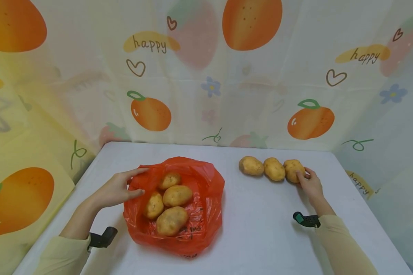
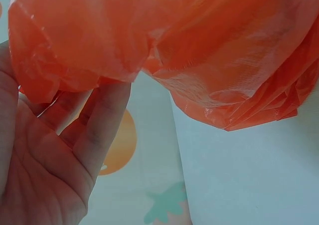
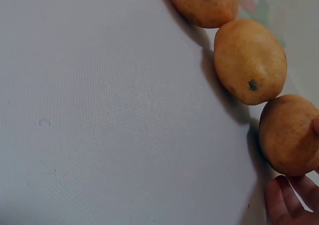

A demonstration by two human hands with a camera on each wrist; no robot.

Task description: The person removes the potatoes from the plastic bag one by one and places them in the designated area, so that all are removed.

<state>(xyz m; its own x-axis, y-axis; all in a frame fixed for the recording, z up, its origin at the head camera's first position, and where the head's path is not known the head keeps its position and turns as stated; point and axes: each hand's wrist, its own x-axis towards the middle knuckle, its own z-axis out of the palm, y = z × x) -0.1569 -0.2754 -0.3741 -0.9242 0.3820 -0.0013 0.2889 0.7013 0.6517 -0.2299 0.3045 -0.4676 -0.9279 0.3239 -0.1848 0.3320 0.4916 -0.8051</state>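
Observation:
My left hand (image 1: 118, 188) holds the left rim of a red plastic bag (image 1: 211, 198), its thumb and fingers spread apart. In the left wrist view the bag's crinkled plastic (image 2: 199, 45) hides the fingertips of that hand (image 2: 55, 150). Inside the open bag lie several potatoes (image 1: 172, 220). At the right, my right hand (image 1: 311, 187) grips the rightmost potato (image 1: 293, 170) of a row of three on the table. This potato (image 3: 286, 135) touches the middle one (image 3: 250, 60) in the right wrist view. Beyond is the leftmost potato (image 1: 251, 166).
A white table (image 1: 261, 229) carries the bag and the potato row. Behind it hangs a pale curtain (image 1: 247, 110) printed with fruit, hearts and lettering. Each wrist wears a black camera (image 1: 103, 237) on a strap.

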